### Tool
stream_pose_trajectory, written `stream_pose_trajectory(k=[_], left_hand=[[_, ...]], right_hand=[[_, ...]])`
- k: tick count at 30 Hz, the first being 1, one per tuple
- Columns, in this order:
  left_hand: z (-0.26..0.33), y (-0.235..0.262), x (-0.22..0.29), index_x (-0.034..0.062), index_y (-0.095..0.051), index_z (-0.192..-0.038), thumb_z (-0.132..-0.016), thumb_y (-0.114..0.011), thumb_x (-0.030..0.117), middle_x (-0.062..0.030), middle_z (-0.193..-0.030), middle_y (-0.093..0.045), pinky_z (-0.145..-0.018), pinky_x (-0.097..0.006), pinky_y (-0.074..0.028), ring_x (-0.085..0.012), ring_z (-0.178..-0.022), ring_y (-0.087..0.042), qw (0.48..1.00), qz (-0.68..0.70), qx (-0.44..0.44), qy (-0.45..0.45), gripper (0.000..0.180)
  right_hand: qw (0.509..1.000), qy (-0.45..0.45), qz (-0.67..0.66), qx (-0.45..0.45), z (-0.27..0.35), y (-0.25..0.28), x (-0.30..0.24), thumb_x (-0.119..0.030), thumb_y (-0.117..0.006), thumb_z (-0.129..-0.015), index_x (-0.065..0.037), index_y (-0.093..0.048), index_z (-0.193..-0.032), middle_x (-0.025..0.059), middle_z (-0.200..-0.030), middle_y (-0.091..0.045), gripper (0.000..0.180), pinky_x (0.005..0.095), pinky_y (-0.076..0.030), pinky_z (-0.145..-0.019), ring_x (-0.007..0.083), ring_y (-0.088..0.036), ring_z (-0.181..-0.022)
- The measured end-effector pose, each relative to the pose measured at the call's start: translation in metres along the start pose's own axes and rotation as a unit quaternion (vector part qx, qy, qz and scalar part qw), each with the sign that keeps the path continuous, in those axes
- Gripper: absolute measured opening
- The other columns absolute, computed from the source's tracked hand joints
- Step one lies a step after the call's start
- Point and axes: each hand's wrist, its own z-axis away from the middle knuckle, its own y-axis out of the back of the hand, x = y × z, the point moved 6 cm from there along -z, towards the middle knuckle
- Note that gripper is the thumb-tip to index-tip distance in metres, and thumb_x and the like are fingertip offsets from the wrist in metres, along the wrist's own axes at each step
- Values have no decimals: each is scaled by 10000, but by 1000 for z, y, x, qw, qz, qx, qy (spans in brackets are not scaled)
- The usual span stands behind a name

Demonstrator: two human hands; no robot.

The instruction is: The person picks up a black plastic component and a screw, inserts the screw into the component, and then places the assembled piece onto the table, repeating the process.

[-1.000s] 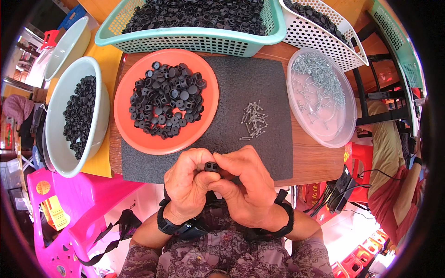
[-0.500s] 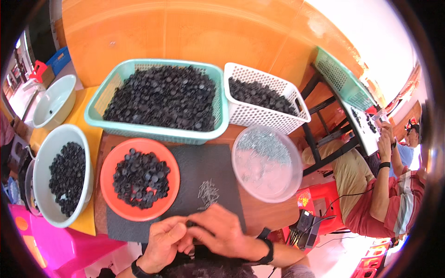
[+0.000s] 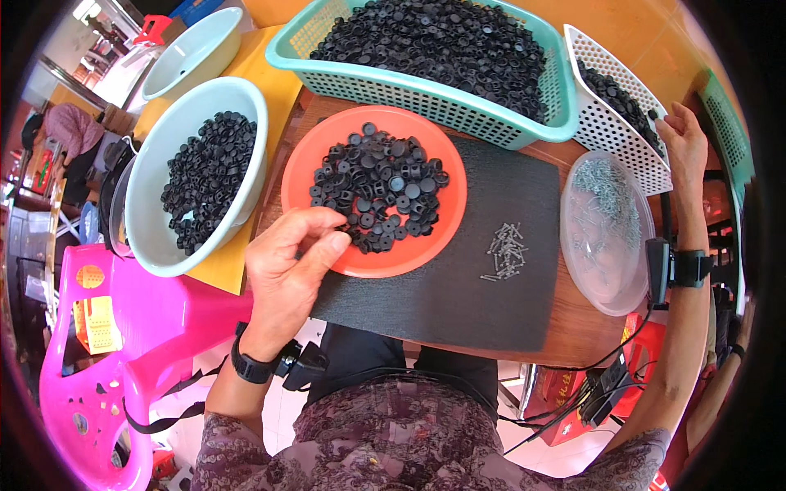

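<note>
- The left hand is over the near-left rim of the orange-red bowl, thumb and forefinger drawn together beside the black parts heaped inside.
- The right hand is at the right end of the white basket, its fingers bent over the rim toward the black pieces it holds.
- Something dark shows at the fingertips of both hands, but it is too small for me to tell whether either hand grips a piece.
- The bowl sits partly on the black mat, near a loose pile of metal screws.
- More screws lie in the clear tub, just beside the white basket.
- Beyond the bowl stands the mint-green basket, full of black pieces.
- Left of the bowl, the pale basin holds more.
</note>
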Motion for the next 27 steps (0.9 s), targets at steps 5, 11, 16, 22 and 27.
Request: stream_pose_trajectory(k=[5, 11, 16, 22, 27], left_hand=[[-12, -21, 12, 14, -671, -883, -702, -727, -38, -102, -775, -600, -613, -344, -470, -245, -690, -610, 969, -170, -115, -140, 197], [-17, -49, 19, 19, -656, -812, -641, -740, 21, -94, -745, -533, -626, -402, -471, -289, -732, -587, 911, -300, -184, -215, 191], [-22, -57, 26, -12, -634, -754, -659, -744, 51, -116, -716, -545, -633, -414, -462, -309, -715, -589, 872, -370, -212, -240, 158], [-24, -65, 27, -24, -652, -785, -686, -693, 15, -122, -720, -513, -608, -407, -448, -303, -717, -577, 878, -323, -255, -246, 114], [-20, -67, 28, -15, -652, -802, -707, -712, 29, -118, -725, -509, -611, -409, -449, -300, -716, -574, 891, -300, -245, -238, 121]], right_hand=[[992, 50, -112, -25, 53, -12, -32, -41, -647, -852, 19, -632, -1137, 82, -955, -673, 292, 265, -493, -806, 137, -618, -867], [984, 86, -129, -86, 128, -21, -106, 32, -665, -823, -2, -651, -1016, 62, -885, -648, 197, 256, -490, -722, 126, -596, -795], [969, 119, -170, -136, 165, -24, -135, 60, -690, -769, -13, -657, -927, 104, -832, -626, 177, 322, -476, -628, 236, -597, -718], [934, 195, -213, -210, 205, -37, -163, 53, -699, -668, -11, -666, -842, 95, -785, -592, 188, 383, -459, -614, 285, -545, -718], [918, 250, -174, -256, 226, -50, -175, 11, -647, -598, -21, -652, -792, 98, -762, -516, 196, 369, -441, -621, 273, -496, -735]])
